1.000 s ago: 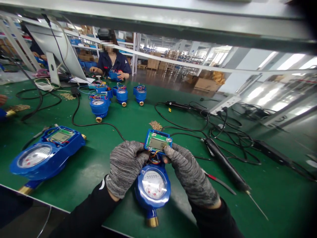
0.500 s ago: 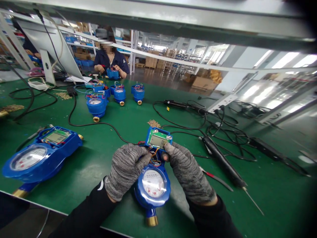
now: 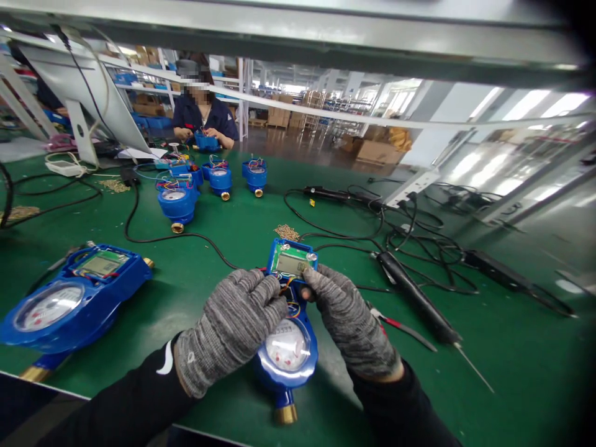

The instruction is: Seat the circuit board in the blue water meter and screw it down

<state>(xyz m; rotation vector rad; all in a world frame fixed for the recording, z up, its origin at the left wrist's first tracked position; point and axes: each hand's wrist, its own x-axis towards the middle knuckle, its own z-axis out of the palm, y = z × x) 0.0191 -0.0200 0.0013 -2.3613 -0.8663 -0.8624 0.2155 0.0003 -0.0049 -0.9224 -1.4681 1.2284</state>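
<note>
first, at the far left of the green table (image 3: 153, 298), one blue water meter (image 3: 93, 316) lies at an angle; its screen (image 3: 100, 264) sits in the upper housing, with wires showing along the edge and no cover visible over it. next, toward the back, stand several smaller-looking meters (image 3: 176, 205); loose coloured wires rise from their tops, and no screen can be made out on them. behind these, a co-worker (image 3: 205, 118) handles another blue unit.

at centre-left, the left hand (image 3: 233, 323), gloved, is positioned over the wire opening of the front meter (image 3: 286, 355). its fingers are curled close together; whether they pinch a wire cannot be told. the front meter rests on the table between both hands, brass end toward the viewer. its display unit (image 3: 291, 264) is tilted at the upper end, digits visible. wires (image 3: 293, 307) are exposed below it, so judge this assembly as part-done: display wired or nearly so, closing up outstanding.

the gloved right hand (image 3: 349, 320) grips the lower right corner of the display unit, thumb on the face, fingertip beneath. just behind lies a pile of screws (image 3: 287, 232). further right, pliers (image 3: 410, 334) and a power screwdriver (image 3: 416, 299) lie unheld.
</note>
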